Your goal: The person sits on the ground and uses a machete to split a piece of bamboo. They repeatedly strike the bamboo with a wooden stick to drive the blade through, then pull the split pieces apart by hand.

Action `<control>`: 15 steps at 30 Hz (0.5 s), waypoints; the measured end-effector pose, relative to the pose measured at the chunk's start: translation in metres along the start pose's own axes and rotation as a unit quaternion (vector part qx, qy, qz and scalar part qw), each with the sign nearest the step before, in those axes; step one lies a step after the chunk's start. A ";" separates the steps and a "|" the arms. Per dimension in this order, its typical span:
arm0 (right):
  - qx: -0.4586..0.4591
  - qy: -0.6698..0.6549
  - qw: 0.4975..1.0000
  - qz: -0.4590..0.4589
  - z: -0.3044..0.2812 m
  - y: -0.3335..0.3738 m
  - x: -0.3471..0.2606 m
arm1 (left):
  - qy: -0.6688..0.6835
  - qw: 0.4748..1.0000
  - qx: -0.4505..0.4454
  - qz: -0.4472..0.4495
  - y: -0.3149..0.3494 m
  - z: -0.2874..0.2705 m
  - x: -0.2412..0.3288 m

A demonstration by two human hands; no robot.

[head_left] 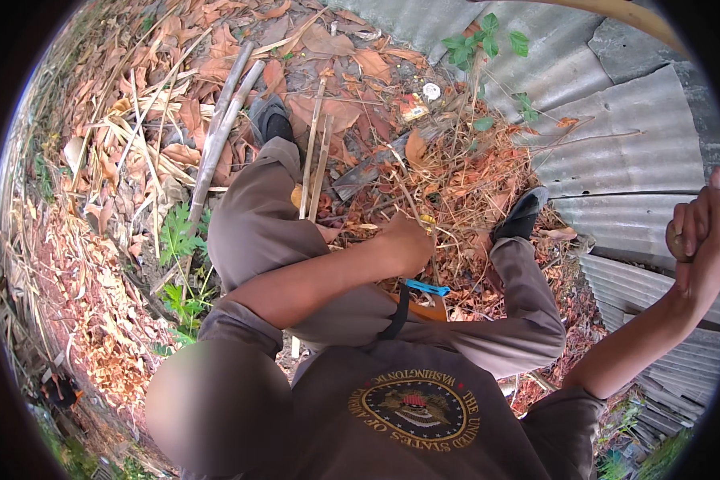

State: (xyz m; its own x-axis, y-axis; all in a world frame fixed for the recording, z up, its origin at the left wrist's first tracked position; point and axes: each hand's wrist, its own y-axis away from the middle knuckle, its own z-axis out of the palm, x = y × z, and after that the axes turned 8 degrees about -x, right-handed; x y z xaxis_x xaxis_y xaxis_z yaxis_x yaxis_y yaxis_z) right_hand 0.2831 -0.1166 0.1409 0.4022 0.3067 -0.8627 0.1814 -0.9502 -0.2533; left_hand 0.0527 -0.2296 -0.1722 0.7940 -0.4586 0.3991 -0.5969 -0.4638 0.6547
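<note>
Grey corrugated sheets (620, 132) on your right, two poles (230, 120) beside your left foot (270, 118), your right grip (696, 224) clamped on a tan rounded object (680, 242) near the right rim, its extent unclear, your left grip (408, 242) curled over dry leaves (466, 254), underside hidden, hold cannot be determined.

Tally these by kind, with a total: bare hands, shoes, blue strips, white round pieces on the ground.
Bare hands (left hand, right hand): 2
Shoes: 2
Blue strip: 1
White round piece: 1
Total: 6
</note>
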 end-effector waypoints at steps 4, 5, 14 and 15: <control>-0.057 0.049 0.977 0.197 0.110 0.040 0.120 | -0.007 1.000 0.013 0.003 -0.006 0.000 -0.001; -0.100 0.082 0.968 0.214 0.116 0.039 0.132 | -0.004 1.000 0.020 0.002 -0.006 -0.004 -0.001; 0.017 0.073 0.996 0.058 0.001 0.024 0.001 | 0.013 0.999 -0.007 0.028 -0.007 -0.008 0.007; 0.016 0.073 0.997 0.003 -0.008 0.026 -0.018 | 0.009 1.000 0.006 0.023 -0.009 -0.003 0.008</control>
State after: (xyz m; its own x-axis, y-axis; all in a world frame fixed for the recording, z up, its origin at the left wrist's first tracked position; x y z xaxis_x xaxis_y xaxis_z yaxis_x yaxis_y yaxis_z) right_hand 0.2876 -0.1465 0.1536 0.5295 0.3039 -0.7920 0.1508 -0.9525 -0.2646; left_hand 0.0646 -0.2265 -0.1733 0.7673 -0.4663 0.4403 -0.6344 -0.4515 0.6275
